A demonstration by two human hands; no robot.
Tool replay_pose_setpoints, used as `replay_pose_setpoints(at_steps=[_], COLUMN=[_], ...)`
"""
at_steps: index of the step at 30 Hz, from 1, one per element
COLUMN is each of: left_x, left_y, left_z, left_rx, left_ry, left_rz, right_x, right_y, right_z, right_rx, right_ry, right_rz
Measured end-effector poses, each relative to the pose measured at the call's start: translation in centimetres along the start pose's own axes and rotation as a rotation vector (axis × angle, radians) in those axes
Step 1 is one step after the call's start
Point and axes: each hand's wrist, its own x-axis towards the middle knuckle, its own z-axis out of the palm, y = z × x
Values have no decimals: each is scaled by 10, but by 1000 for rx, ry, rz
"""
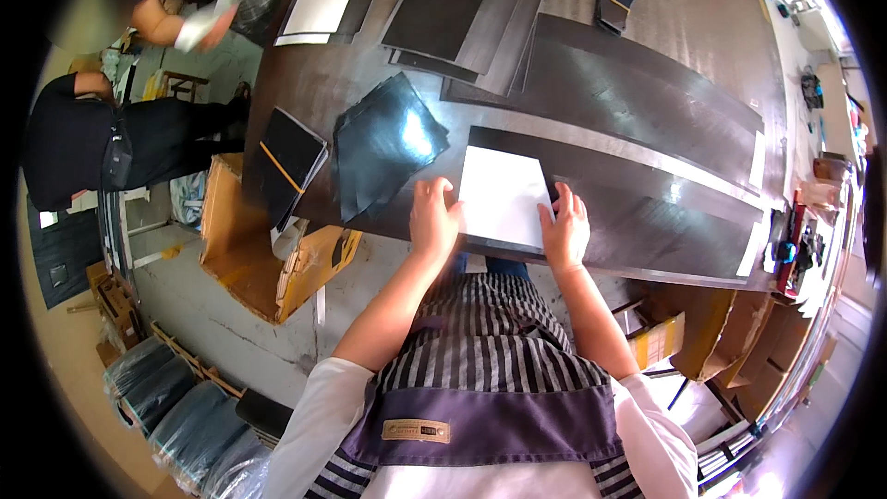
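Observation:
A white rectangular sheet (504, 192) lies at the front edge of the table, on top of a long dark strip (647, 208). My left hand (434, 220) is at its left edge, fingers bent against the side. On the opposite edge my right hand (565, 229) has its fingers and thumb curled at the border, so the sheet sits between both hands. Left of it is a fanned pile of glossy black sheets (379, 143). Beyond that, near the table's left corner, rests a black bundle (297, 152) with a yellow band around it.
Long dark panels (637, 83) and stacked dark boards (453, 0) cover the far side. A second banded bundle (614, 2) lies there. An open cardboard box (236, 240) stands at the table's left; cartons (711, 328) sit below its right. Two people (74, 148) are at the left, one handling a blurred white sheet.

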Motion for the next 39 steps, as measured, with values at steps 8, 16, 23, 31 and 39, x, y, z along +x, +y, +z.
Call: replay_pose_setpoints(at_steps=[8,16,23,31,39], left_x=[-2,18,133,171,166], left_y=[3,14,15,51,29], left_z=[2,-2,16,7,11], left_rx=[196,80,164,243,152], left_ry=[-134,-85,167,10,79], left_rz=[556,509,227,-175,-162], right_x=[-11,25,112,118,113], right_y=[-12,-2,25,45,37], right_z=[-12,-1,-43,-41,-42], right_rx=[-96,687,1679,1918,1752], right_ry=[-103,-23,79,19,17], right_rz=[-418,77,676,835,771])
